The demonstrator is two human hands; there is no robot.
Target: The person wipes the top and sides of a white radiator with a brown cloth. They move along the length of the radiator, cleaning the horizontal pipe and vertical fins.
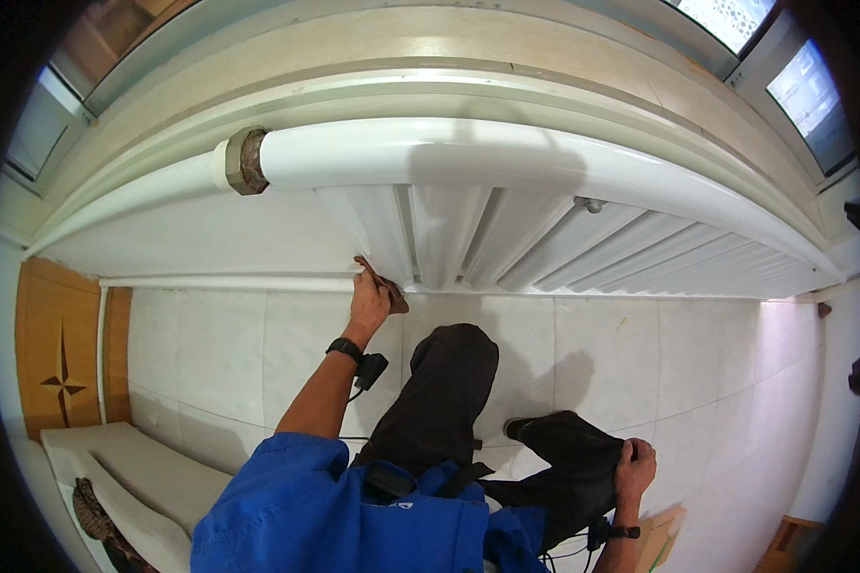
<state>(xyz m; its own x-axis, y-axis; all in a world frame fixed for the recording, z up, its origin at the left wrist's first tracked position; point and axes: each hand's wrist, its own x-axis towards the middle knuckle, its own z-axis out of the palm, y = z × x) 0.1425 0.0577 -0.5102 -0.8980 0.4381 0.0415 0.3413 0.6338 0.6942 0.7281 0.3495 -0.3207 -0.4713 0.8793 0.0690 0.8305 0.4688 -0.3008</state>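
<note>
My left hand [370,301] holds a brown cloth [393,292] against the lower left end of a white radiator [441,236], by the pipe [301,284] that runs low along the wall. On my knee, over the dark trousers [588,473], rests my right hand [636,469]; its fingers are curled, and I see nothing in it. A metal nut [246,160] joins the radiator's thick top tube [344,152] to the pipe on its left. Below the tube, farther right, sits a small metal valve [590,205].
A stone window sill [416,36] runs above the radiator. At the left stand a wooden panel with an inlaid star [61,344] and a light-coloured seat [136,465]. Pale floor tiles [602,344] lie beneath me. A flat board [659,537] lies near my right wrist.
</note>
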